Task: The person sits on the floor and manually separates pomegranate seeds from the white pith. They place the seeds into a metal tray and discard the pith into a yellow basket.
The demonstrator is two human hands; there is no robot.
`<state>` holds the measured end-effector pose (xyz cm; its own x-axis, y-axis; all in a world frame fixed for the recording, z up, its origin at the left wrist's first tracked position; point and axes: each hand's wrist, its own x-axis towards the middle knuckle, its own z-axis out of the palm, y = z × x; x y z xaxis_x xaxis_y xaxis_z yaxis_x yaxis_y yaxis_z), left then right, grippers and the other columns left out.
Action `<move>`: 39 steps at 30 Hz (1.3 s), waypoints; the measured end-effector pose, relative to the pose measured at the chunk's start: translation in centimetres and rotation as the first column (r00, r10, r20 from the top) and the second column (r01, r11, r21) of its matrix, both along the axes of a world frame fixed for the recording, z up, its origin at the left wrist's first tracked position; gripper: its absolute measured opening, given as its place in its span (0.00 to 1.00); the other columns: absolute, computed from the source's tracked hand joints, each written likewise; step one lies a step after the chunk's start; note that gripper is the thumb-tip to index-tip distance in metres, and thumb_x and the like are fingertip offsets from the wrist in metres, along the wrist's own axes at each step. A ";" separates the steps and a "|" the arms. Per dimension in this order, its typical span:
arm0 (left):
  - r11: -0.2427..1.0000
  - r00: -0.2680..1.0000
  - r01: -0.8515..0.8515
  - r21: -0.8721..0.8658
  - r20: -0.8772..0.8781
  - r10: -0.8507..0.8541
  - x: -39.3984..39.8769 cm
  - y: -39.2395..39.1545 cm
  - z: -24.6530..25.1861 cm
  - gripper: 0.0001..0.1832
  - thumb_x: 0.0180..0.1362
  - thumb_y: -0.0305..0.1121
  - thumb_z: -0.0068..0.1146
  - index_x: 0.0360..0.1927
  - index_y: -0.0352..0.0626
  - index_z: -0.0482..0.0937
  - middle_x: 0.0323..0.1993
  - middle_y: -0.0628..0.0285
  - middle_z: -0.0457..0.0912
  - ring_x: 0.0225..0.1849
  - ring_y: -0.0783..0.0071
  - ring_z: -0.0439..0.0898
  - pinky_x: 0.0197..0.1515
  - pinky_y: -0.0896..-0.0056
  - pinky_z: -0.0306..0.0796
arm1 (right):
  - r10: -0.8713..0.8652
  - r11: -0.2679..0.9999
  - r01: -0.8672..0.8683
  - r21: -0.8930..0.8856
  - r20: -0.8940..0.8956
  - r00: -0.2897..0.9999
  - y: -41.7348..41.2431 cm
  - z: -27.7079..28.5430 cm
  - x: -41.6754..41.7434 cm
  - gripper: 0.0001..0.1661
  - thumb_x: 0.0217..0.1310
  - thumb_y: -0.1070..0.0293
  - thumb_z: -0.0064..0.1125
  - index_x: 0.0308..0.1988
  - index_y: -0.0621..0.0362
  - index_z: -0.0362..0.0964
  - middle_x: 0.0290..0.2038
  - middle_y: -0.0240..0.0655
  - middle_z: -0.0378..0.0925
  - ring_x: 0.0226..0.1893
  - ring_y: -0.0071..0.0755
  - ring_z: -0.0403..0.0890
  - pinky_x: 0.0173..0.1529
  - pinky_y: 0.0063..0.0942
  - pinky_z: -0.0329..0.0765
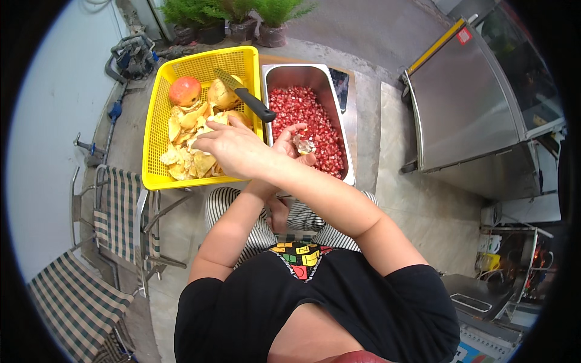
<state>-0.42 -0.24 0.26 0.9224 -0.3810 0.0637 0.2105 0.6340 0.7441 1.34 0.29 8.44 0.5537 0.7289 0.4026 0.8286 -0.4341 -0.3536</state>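
My forearms cross, the right one above the left. My left hand (290, 146), palm up with fingers curled, holds a small pale piece of pomegranate (304, 145) over the steel pan (350, 168), where loose red pomegranate arils (302, 106) lie. My right hand (233, 147), back up and fingers apart, is over the yellow plastic basket (150, 149); nothing shows in it, though its palm is hidden. Pomegranate peels (181, 159) lie in the basket beside a whole pomegranate (185, 90). A black-handled knife (254, 103) rests across a yellowish pomegranate (222, 94) and the basket's right rim.
A dark phone (339, 88) lies right of the pan. Potted plants (272, 31) stand beyond the basket. Checked folding chairs (122, 213) are at the left, near wall pipes (131, 56). A wheeled steel cabinet (467, 104) stands at the right.
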 end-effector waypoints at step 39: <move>0.988 0.997 -0.048 0.144 0.070 0.038 -1.2 0.1 1.6 0.32 0.50 0.15 0.56 0.57 0.43 0.55 0.49 0.59 0.70 0.51 0.74 0.70 0.54 0.73 0.66 | 0.097 0.634 0.689 0.353 -0.919 0.381 -16.8 -3.6 0.2 0.13 0.57 0.69 0.58 0.41 0.65 0.73 0.29 0.31 0.77 0.26 0.18 0.75 0.28 0.14 0.73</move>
<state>-1.60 -0.15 1.86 0.9335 -0.3512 0.0725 0.1322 0.5250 0.8408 1.54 -16.55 4.86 0.9614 0.2067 -0.1817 -0.2011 0.0769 -0.9765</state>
